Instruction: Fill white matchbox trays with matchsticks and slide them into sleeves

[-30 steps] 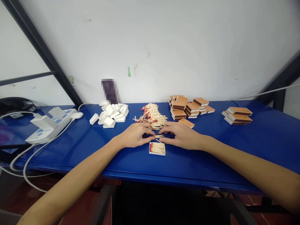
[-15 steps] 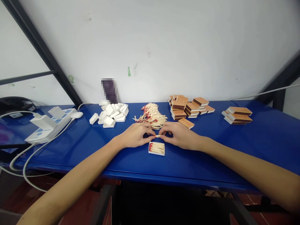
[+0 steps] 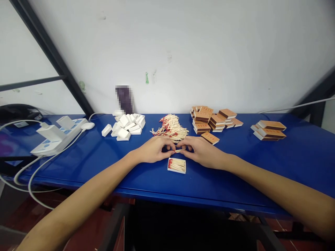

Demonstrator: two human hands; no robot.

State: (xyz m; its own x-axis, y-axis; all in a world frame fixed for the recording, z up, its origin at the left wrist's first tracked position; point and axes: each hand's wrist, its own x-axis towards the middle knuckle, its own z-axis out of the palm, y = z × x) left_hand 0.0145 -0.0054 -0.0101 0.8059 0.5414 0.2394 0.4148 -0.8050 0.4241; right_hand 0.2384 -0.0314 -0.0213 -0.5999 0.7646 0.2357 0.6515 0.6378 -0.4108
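Note:
My left hand (image 3: 154, 150) and my right hand (image 3: 202, 151) meet over the blue table (image 3: 261, 167), fingers pinched together on a small bundle of matches (image 3: 179, 150) held between them. Just in front of the hands lies an open white matchbox tray (image 3: 177, 165) partly filled with red-tipped matches. Behind the hands sits a loose heap of matches (image 3: 171, 127).
A pile of empty white trays (image 3: 125, 126) lies at the left, a pile of orange box sleeves (image 3: 213, 120) at the right, and a smaller stack of boxes (image 3: 269, 129) further right. A white power strip with cables (image 3: 56, 134) sits at the far left. A wall runs behind.
Both hands have stayed together over the tray, drawing the bundle of matches slightly tighter between the fingertips. The view shifted a little.

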